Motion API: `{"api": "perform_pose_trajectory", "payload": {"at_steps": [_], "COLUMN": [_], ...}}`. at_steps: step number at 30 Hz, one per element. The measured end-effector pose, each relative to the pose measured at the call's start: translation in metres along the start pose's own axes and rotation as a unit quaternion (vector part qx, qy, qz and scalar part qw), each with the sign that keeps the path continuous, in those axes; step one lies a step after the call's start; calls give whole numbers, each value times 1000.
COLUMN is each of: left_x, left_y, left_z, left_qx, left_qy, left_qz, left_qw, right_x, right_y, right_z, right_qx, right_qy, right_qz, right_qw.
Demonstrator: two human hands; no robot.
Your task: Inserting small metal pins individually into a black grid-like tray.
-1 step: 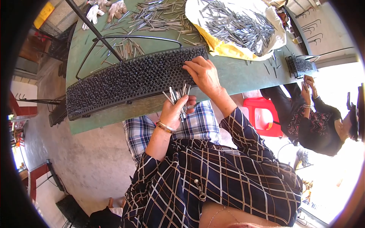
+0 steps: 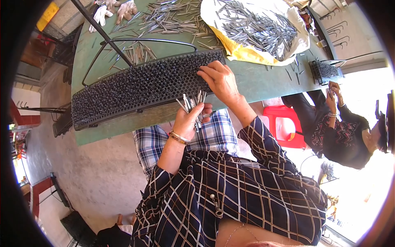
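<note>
My left hand (image 2: 189, 118) is closed around a loose bundle of thin grey rods (image 2: 190, 102), their ends sticking up past the thumb. At the right end of a long black perforated rack (image 2: 135, 90), my right hand (image 2: 222, 80) bends over with fingers and thumb pinched together on the surface. Whatever lies between those fingertips is hidden. Short dark pieces stand upright in most of the rack's holes, while a patch of bare holes shows beside my right hand. A thin black wire handle (image 2: 154, 40) arches behind the rack.
On the green table (image 2: 255, 84), a white and yellow sack (image 2: 236, 51) holds a heap of rods, with more rods (image 2: 177, 20) scattered left of it. Gloves (image 2: 101, 15) lie far left. At right are a co-worker (image 2: 335, 127), a smaller rack (image 2: 326, 72) and a red stool (image 2: 284, 123).
</note>
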State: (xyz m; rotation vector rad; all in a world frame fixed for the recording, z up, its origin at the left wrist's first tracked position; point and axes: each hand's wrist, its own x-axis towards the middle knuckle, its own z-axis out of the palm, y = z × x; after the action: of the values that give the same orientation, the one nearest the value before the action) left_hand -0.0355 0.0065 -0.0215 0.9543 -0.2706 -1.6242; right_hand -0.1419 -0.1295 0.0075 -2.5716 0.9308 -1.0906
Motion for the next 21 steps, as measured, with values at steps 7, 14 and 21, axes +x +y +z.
{"api": "perform_pose_trajectory", "payload": {"at_steps": [7,14,21], "left_x": [1,0,-2], "left_y": [2,2,2], "left_z": [3,4,7], "left_qx": [-19,-25,-59], "left_qy": [-7,0,21], "left_qz": [34,60,66], "left_qw": [999,998,996], "right_x": [-6,-2,-3], "right_y": [-9,-19,-15], "right_z": [-15,-26,-25], "right_qx": [228,297,345], "right_qy": [-155,-262,-249], "right_qz": [207,287,316], "right_qw": [939,872,848]}}
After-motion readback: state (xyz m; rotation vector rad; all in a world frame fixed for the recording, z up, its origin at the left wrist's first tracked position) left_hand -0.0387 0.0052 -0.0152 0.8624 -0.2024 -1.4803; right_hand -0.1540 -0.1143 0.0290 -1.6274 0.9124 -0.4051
